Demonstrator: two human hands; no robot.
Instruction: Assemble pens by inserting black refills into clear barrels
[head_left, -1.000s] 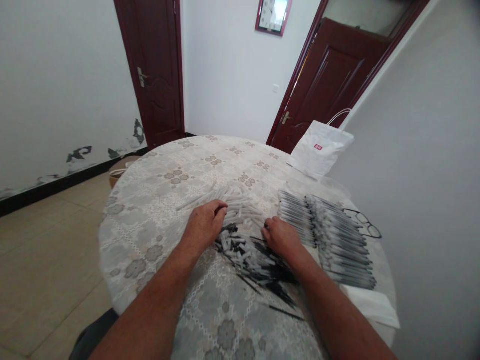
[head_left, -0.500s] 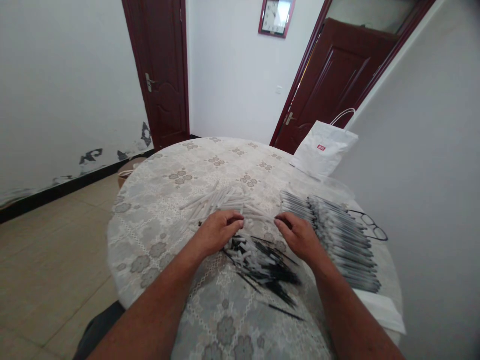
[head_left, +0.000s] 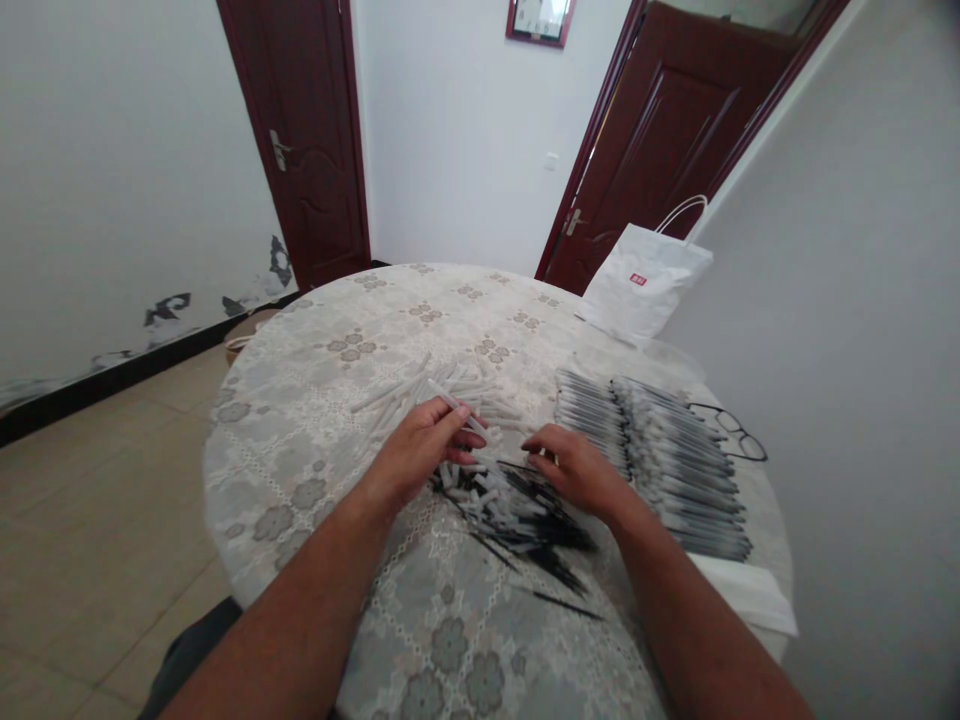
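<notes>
My left hand (head_left: 421, 452) is closed around a white pen barrel (head_left: 454, 407), held tilted above the round table (head_left: 315, 420). Just beyond it lies a loose pile of white pen barrels (head_left: 435, 392). My right hand (head_left: 571, 468) rests on a heap of black pen refills (head_left: 517, 512) with fingers curled, pinching at a thin refill; I cannot tell whether it holds one. To the right, rows of assembled pens (head_left: 660, 450) lie side by side.
A white paper bag (head_left: 643, 282) stands at the table's far right edge. Eyeglasses (head_left: 731, 432) lie beside the assembled pens, near the wall. White paper (head_left: 742, 595) sticks out under the pens. Two dark red doors and a wall clock are behind the table.
My left hand has lifted a white barrel out of the pile. My right hand has shifted slightly left onto the black refills.
</notes>
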